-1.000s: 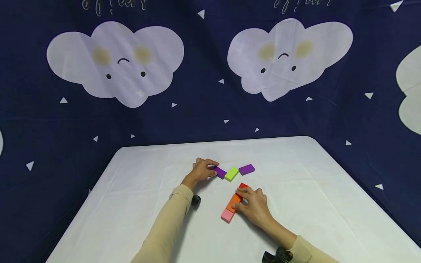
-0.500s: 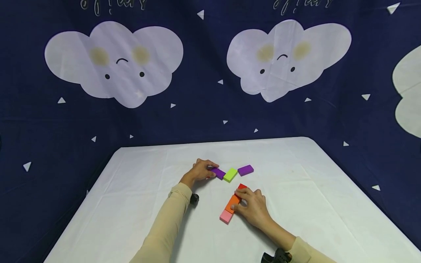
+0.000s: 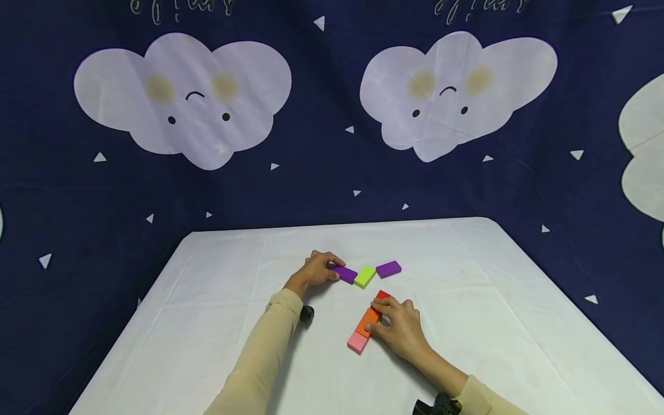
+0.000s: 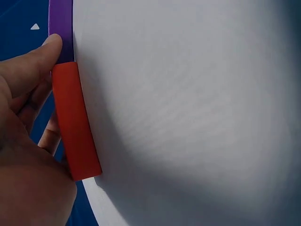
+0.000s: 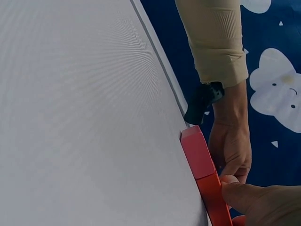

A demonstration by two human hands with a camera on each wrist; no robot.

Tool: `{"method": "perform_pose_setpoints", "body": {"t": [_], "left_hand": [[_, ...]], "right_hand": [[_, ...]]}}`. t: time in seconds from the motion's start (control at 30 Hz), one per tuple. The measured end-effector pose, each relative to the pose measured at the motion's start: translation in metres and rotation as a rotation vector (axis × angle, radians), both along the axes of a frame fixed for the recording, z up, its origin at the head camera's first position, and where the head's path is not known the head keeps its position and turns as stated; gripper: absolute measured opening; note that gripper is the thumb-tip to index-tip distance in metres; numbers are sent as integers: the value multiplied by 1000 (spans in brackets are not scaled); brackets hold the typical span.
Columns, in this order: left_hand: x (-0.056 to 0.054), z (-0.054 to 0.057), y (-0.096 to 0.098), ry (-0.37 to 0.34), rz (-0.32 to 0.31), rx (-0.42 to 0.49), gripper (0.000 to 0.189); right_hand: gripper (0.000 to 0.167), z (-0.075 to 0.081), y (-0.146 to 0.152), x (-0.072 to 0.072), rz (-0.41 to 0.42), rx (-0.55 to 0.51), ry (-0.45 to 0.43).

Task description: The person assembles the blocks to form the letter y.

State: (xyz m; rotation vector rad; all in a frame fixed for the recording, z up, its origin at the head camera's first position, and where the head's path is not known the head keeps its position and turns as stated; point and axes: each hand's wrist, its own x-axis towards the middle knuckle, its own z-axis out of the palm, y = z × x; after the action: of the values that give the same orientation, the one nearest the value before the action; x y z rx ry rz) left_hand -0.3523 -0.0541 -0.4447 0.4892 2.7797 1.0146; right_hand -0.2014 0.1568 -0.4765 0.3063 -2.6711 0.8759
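Nothing has visibly been shifted: the orange block [image 3: 367, 320], probably light, stiff and best held by its long sides, is pinched on the desk [image 3: 467, 334] by the right grip [image 3: 402, 326], a purple block [image 3: 346, 275] by the left grip [image 3: 319, 269].

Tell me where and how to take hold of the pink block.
Pinch the pink block across its left and right sides, probably coming from the near end: it lies flat, its far end meets the orange block, and those sides look free.
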Motion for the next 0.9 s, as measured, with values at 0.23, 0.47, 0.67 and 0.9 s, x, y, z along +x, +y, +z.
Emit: {"method": "perform_pose_setpoints", "body": {"t": [0.23,0.47,0.67,0.9], "left_hand": [[5,7,-5,-30,9,102,30],[13,19,-19,-20,22,178,30],[22,20,-36,76,-17,159,29],[35,18,-50,100,-69,174,32]], "right_hand": [[48,0,-1,1,0,6,-13],[49,1,-1,0,3,6,11],[48,0,-1,1,3,7,18],[50,1,-1,1,0,19,22]]}}
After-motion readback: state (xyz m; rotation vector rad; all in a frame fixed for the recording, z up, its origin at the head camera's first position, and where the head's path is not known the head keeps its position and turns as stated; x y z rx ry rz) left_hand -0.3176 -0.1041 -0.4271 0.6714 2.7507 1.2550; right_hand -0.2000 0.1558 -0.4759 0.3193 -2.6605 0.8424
